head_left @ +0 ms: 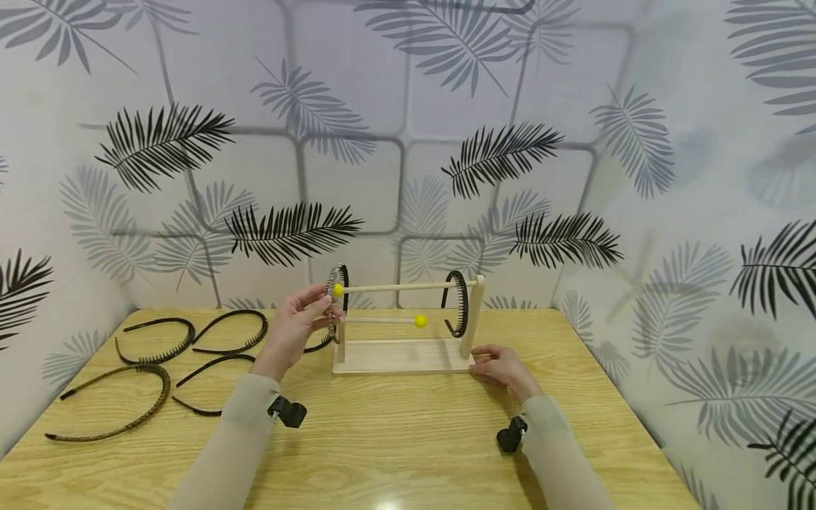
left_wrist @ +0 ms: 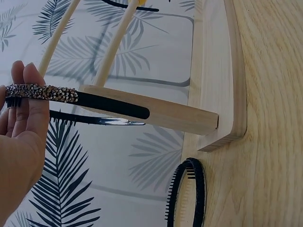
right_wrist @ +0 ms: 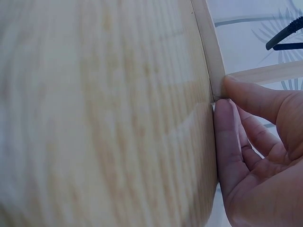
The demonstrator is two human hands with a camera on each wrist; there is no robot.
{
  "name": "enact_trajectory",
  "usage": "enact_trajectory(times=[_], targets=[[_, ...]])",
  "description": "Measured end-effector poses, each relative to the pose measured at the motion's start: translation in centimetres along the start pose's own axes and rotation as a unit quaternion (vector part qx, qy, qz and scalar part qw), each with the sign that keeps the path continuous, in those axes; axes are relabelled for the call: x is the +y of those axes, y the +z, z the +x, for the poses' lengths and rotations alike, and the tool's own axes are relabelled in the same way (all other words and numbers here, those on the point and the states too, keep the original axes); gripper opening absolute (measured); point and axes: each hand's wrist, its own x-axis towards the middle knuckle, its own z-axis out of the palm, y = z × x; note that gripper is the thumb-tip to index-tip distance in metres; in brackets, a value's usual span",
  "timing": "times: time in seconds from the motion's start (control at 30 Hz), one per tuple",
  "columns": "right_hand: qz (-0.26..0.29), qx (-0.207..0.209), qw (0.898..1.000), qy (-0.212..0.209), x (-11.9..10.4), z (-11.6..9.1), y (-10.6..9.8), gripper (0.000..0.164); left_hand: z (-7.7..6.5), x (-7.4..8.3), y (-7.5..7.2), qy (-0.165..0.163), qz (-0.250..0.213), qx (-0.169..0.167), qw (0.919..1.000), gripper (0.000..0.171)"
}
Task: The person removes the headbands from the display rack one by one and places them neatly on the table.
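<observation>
My left hand (head_left: 296, 326) pinches a glittery rhinestone headband (left_wrist: 42, 92) at the left end of the wooden stand's upper rod, beside its yellow ball tip (head_left: 338, 290). Right behind it shows a dark toothed band (left_wrist: 80, 117); whether it belongs to the same headband I cannot tell. The wooden stand (head_left: 401, 356) has two rods, the lower one ending in another yellow ball (head_left: 421, 321). Near the right post, a black toothed headband (head_left: 463, 304) hangs on the upper rod. With thumb and forefinger, my right hand (head_left: 503, 370) grips the base's front right corner.
Several headbands lie on the wooden table (head_left: 382, 439) to the left: a brown one (head_left: 167, 393) in front, black ones (head_left: 191, 333) (head_left: 264, 329) behind. Another black headband (left_wrist: 201, 189) lies beside the stand's left end. A leaf-patterned wall covering (head_left: 408, 177) rises behind the table.
</observation>
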Motion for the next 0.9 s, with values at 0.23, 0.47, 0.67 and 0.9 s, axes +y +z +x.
enact_trajectory(times=[0.23,0.47,0.67,0.9], targets=[[-0.009,0.001,1.0,0.003,0.0,-0.1,-0.1,0.046,-0.5,-0.2,-0.7,0.002,0.006,0.019,0.9998,0.044],[-0.004,0.004,1.0,0.004,0.0,-0.1,-0.2,0.047,-0.7,-0.5,-1.8,-0.013,0.032,0.022,0.9992,0.05],[-0.008,0.008,1.0,0.004,0.0,-0.1,-0.1,0.045,-1.3,-0.6,-2.8,-0.022,0.048,0.014,0.9985,0.053],[-0.009,0.006,1.0,0.002,0.0,0.0,0.0,0.043,-2.1,-1.3,-4.3,-0.053,0.125,-0.022,0.9905,0.051]])
